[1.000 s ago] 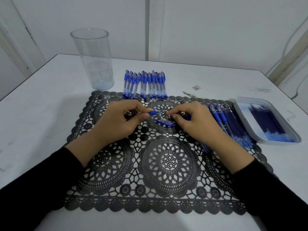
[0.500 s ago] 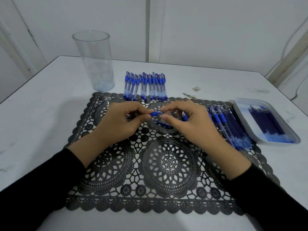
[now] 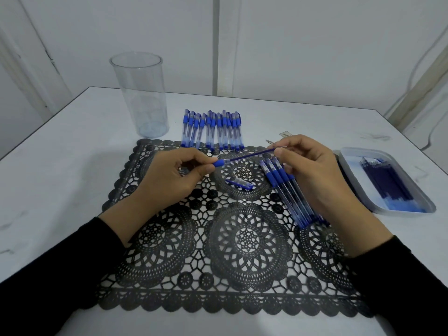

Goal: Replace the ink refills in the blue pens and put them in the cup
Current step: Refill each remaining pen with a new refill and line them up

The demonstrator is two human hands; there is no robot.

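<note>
Cup (image 3: 140, 98): clear, upright on the table (image 3: 72, 166) at the far left corner of the mat (image 3: 242, 238); its wall shows straight through to its base.

Tray (image 3: 344, 161): right of the mat; holds dark blue refills (image 3: 385, 183) laid side by side.

Left hand (image 3: 169, 178): fingers curled, gripping a pen (image 3: 219, 163) above the mat.

Right hand (image 3: 312, 170): thumb and fingertips pinch the refill (image 3: 249, 155) – it projects from the pen's blue grip end.

A loose cap (image 3: 240, 183) lies on the mat below the pen. A row of pens (image 3: 213, 129) lies at the far edge – a second bundle of pens (image 3: 283, 187) beneath the right hand.
</note>
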